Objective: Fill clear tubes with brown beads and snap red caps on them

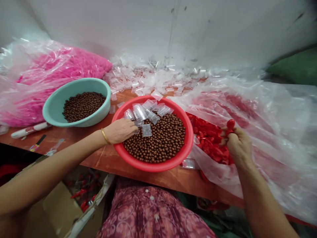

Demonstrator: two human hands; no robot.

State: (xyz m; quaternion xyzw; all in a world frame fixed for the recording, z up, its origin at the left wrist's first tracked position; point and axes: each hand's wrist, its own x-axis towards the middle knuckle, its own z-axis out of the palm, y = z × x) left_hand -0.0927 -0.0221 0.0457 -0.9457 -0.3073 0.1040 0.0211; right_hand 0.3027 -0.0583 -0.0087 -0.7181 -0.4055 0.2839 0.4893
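My left hand (pixel 123 130), with a gold bangle on the wrist, reaches over the left rim of a red basin (pixel 184 148). Its fingers are pressed together on a clear plastic tube (pixel 137 131), partly hidden by the fingertips. Several more clear tubes (pixel 140 111) lie at the back of the basin, on top of small brown balls (pixel 158 145). My right hand (pixel 239 143) is closed around a glossy red plastic piece with a rounded end (pixel 230 124). It is above an open clear bag (pixel 267 132) of similar red pieces (pixel 210 138).
A teal basin (pixel 49 110) of brown balls stands left, before a bag of pink pieces (pixel 71 64). Clear tubes (pixel 148 79) are heaped along the wall. A marker-like stick (pixel 31 129) lies at left. Below the table edge is a carton (pixel 55 205) with red-and-clear items.
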